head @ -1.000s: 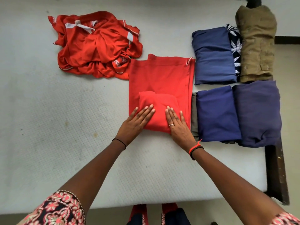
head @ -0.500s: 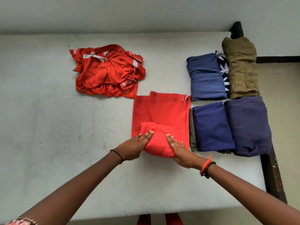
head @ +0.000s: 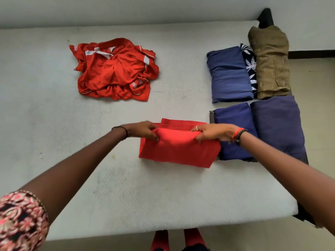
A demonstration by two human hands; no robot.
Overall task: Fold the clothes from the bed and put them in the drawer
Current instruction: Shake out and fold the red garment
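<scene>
A plain red garment (head: 178, 151) lies folded on the white mattress (head: 90, 178), a little right of centre. My left hand (head: 143, 130) grips its upper left edge. My right hand (head: 213, 132) grips its upper right edge, fingers curled over the fold. The folded part lies toward me over the lower layers. A crumpled red jersey with white trim (head: 116, 69) lies unfolded farther back on the left, apart from both hands. No drawer shows in this view.
Folded clothes fill the mattress's right side: a blue piece (head: 228, 75), a black-and-white leaf-print piece (head: 251, 67), an olive-brown piece (head: 270, 64), and two dark blue pieces (head: 233, 131) (head: 277, 124). The bed's near edge (head: 163, 230) runs in front of me.
Both hands left the near end of the red garment, where they lay flat, and took its far side. The garment now lies folded shorter. The camera tilted up.
</scene>
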